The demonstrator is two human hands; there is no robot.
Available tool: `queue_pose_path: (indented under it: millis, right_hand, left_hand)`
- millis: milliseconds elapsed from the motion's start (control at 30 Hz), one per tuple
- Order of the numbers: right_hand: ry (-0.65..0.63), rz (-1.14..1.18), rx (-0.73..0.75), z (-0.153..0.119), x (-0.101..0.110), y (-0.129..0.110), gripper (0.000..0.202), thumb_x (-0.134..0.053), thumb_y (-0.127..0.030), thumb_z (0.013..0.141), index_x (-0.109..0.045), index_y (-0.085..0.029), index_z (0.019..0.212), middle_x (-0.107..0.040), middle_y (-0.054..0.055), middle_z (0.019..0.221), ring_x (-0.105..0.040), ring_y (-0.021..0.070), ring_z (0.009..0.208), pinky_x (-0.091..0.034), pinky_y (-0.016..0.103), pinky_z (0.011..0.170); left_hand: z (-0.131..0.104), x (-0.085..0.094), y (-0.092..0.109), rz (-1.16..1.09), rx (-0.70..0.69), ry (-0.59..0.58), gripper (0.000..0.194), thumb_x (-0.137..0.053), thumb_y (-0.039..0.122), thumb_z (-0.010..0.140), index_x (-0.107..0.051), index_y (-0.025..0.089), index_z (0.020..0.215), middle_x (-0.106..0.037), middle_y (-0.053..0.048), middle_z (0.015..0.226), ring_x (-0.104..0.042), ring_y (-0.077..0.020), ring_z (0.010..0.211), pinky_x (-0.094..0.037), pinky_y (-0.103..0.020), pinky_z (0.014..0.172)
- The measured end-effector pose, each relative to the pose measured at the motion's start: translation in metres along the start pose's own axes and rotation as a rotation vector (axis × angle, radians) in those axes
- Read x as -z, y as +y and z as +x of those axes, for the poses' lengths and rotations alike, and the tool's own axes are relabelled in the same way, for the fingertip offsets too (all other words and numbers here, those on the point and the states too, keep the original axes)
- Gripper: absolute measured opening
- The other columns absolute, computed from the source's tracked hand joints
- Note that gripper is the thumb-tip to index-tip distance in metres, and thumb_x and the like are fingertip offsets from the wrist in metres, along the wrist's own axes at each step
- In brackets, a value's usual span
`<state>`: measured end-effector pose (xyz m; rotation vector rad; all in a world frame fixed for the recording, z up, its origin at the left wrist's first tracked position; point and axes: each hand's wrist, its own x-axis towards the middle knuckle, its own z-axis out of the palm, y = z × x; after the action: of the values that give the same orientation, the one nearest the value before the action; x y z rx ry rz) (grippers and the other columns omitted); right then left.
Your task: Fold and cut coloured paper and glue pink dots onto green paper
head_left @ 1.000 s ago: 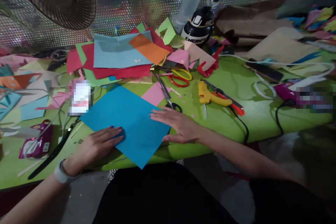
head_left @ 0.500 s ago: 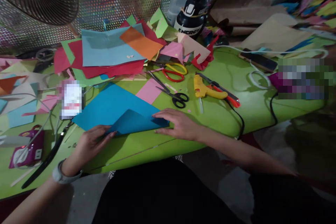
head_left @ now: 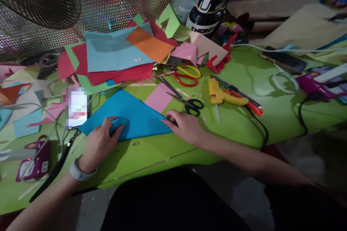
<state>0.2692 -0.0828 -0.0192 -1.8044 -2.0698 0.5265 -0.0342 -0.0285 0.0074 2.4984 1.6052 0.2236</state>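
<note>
A blue sheet of paper (head_left: 135, 112) lies on the green table in front of me, folded along its near edge. My left hand (head_left: 104, 140) pinches a small raised flap of it near the lower left edge. At the sheet's right corner, my right hand (head_left: 183, 124) has its thumb and fingers closed on the paper. Behind the sheet are a pink paper piece (head_left: 159, 98) and black-handled scissors (head_left: 193, 106). The yellow glue gun (head_left: 223, 94) lies to the right of the scissors.
Piled coloured paper (head_left: 116, 50) and a black bottle (head_left: 207, 11) stand at the back. A lit phone (head_left: 77, 108) and purple device (head_left: 35, 162) are at left, a fan (head_left: 40, 0) above. A cable runs from the glue gun.
The raised blue flap now lies lower and flatter. My left hand has shifted right with its fingers more curled, and my right hand's fingers have drawn together at the corner. The view has shifted slightly.
</note>
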Motion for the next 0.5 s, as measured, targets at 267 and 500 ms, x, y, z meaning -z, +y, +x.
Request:
queue_pose_path:
  millis: [267,500]
  right_hand:
    - [0.456,-0.263,0.425,-0.009,-0.004,-0.005,0.021,-0.056,-0.028,0.101,-0.069,-0.012,0.107,-0.077,0.012,0.094,-0.071,0.0220,0.091,-0.054,0.033,0.076]
    - [0.164,-0.241,0.861,-0.015,-0.010,-0.019,0.057,-0.044,-0.047,0.105,-0.056,-0.003,0.139,-0.058,0.016,0.146,-0.050,0.0265,0.140,-0.042,0.042,0.116]
  left_hand:
    - [0.006,-0.005,-0.004,-0.007,-0.045,0.018,0.041,-0.047,0.051,0.100,-0.061,0.020,0.123,-0.073,-0.004,0.079,-0.072,-0.0249,0.077,-0.045,-0.037,0.078]
    - [0.009,-0.006,-0.008,-0.015,-0.051,0.038,0.040,-0.048,0.051,0.100,-0.062,0.020,0.121,-0.069,-0.001,0.073,-0.070,-0.0228,0.070,-0.045,-0.036,0.077]
